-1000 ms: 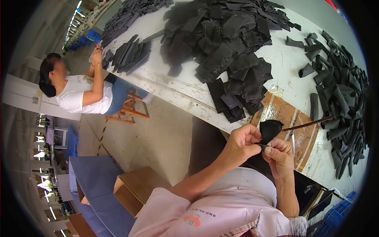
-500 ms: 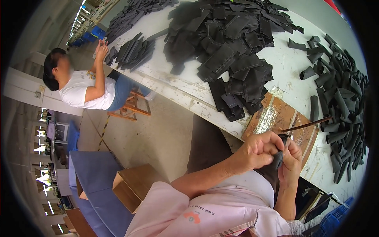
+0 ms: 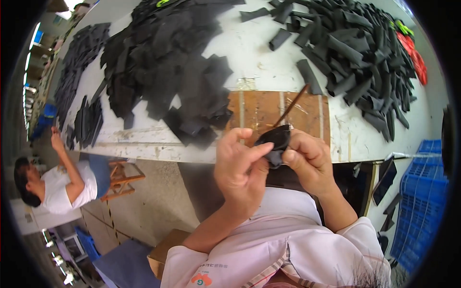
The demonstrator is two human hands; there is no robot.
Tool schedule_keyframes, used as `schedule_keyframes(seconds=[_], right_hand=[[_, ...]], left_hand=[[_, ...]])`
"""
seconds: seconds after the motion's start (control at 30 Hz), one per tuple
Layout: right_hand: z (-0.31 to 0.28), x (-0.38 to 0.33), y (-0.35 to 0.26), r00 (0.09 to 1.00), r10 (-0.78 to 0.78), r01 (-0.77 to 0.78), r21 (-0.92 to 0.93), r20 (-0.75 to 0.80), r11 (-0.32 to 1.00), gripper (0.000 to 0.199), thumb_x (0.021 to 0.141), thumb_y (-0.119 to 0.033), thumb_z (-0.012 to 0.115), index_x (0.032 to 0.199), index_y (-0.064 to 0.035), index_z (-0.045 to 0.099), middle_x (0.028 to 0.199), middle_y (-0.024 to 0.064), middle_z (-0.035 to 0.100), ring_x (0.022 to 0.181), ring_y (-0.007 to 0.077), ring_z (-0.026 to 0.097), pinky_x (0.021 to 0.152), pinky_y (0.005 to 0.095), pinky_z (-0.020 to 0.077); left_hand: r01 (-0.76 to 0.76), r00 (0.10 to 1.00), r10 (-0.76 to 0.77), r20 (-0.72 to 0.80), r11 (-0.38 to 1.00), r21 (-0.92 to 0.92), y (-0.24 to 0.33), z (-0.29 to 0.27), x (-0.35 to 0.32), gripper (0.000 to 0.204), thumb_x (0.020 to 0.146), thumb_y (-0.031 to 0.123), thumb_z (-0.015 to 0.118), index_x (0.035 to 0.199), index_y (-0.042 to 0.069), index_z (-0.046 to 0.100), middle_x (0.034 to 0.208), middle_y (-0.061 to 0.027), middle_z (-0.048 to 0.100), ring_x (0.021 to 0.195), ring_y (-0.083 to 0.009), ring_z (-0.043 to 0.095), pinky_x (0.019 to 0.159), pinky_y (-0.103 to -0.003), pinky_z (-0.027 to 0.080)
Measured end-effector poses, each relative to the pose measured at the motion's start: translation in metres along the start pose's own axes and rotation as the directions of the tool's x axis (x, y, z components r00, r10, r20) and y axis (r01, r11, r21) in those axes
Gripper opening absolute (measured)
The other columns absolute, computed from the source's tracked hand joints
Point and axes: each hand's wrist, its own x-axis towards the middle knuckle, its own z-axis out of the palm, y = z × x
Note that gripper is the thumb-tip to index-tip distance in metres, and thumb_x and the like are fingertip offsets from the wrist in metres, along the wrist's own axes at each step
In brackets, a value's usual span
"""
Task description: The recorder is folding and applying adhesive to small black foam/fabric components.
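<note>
- A co-worker in a white shirt [image 3: 62,192] sits at about 8 o'clock, one arm raised to the long white worktable [image 3: 249,53], where a small stack of flat black pieces [image 3: 89,122] lies at 9 o'clock.
- A broad heap of flat black cut pieces [image 3: 163,62] covers the table from 10 to 12 o'clock, spilling down to its near edge.
- The person's left hand [image 3: 240,168], just below centre, pinches a small black piece [image 3: 274,144] between thumb and fingers.
- The black piece is held in the air between both hands, over the near edge of a bare wooden board [image 3: 269,110] on the table.
- The right hand [image 3: 307,161], touching the piece from 3 o'clock, is curled around its other side.
- A thin brown stick [image 3: 290,105] slants up from the hands toward 1 o'clock across the board.
- A pile of rolled black tubes [image 3: 355,53] fills the table at 1 to 2 o'clock.
- A blue plastic crate [image 3: 422,197] stands on the floor at 4 o'clock.
</note>
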Motion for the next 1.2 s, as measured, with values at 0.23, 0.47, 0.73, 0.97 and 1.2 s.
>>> schedule_keyframes(seconds=[0.23, 0.47, 0.73, 0.97, 1.2], right_hand=[[0.001, -0.006, 0.005, 0.950, 0.298, -0.252, 0.335, -0.093, 0.908, 0.021, 0.084, -0.017, 0.054, 0.071, -0.0019, 0.048, 0.064, -0.0010, 0.048, 0.060, 0.0052, 0.043, 0.052, 0.0196, 0.0367], [-0.015, 0.001, -0.033, 0.980, 0.158, -0.193, 0.384, 0.121, 0.903, 0.022, 0.085, -0.020, 0.053, 0.073, -0.0017, 0.049, 0.064, 0.0011, 0.049, 0.060, 0.0077, 0.045, 0.052, 0.0229, 0.0378], [-0.044, 0.061, -0.006, 0.935, 0.322, -0.353, 0.411, 0.147, 0.840, 0.028, 0.085, -0.023, 0.053, 0.066, -0.0027, 0.052, 0.053, -0.0032, 0.040, 0.048, 0.0052, 0.036, 0.043, 0.0212, 0.0286], [-0.036, 0.038, 0.008, 0.921, 0.376, -0.383, 0.403, 0.100, 0.831, 0.028, 0.086, -0.024, 0.051, 0.067, -0.0033, 0.052, 0.055, -0.0050, 0.040, 0.049, 0.0028, 0.033, 0.042, 0.0200, 0.0273], [-0.049, 0.071, 0.004, 0.918, 0.344, -0.395, 0.360, 0.199, 0.845, 0.028, 0.085, -0.025, 0.053, 0.073, -0.0002, 0.056, 0.057, -0.0025, 0.042, 0.051, 0.0048, 0.036, 0.046, 0.0197, 0.0305]], left_hand=[[0.564, 0.815, -0.462, 0.350, 0.492, -0.664, 0.001, 0.009, 0.007, 0.017, 0.076, -0.004, 0.058, 0.091, -0.003, 0.049, 0.076, -0.0109, 0.058, 0.043, -0.0024, 0.040, 0.038, -0.014, 0.029], [0.716, 0.694, 0.192, 0.694, -0.079, -0.694, 0.008, 0.006, 0.022, 0.033, 0.082, 0.009, 0.052, 0.110, -0.003, 0.037, 0.074, -0.0075, 0.051, 0.036, -0.0023, 0.037, 0.032, -0.016, 0.027], [0.603, 0.528, -0.105, 0.843, -0.653, -0.459, 0.004, 0.017, 0.087, 0.037, 0.088, 0.012, 0.035, 0.124, 0.002, 0.037, 0.091, -0.0166, 0.057, 0.032, -0.0039, 0.028, 0.028, -0.017, 0.021], [0.653, 0.588, 0.054, 0.807, -0.621, -0.434, -0.012, 0.028, 0.063, 0.029, 0.089, 0.012, 0.035, 0.111, 0.001, 0.048, 0.085, -0.0153, 0.059, 0.031, -0.0044, 0.032, 0.028, -0.017, 0.023], [0.649, 0.571, -0.032, 0.820, -0.594, -0.475, -0.016, 0.020, 0.091, 0.026, 0.087, 0.008, 0.039, 0.110, 0.000, 0.046, 0.085, -0.0136, 0.058, 0.033, -0.0053, 0.034, 0.029, -0.018, 0.024]])
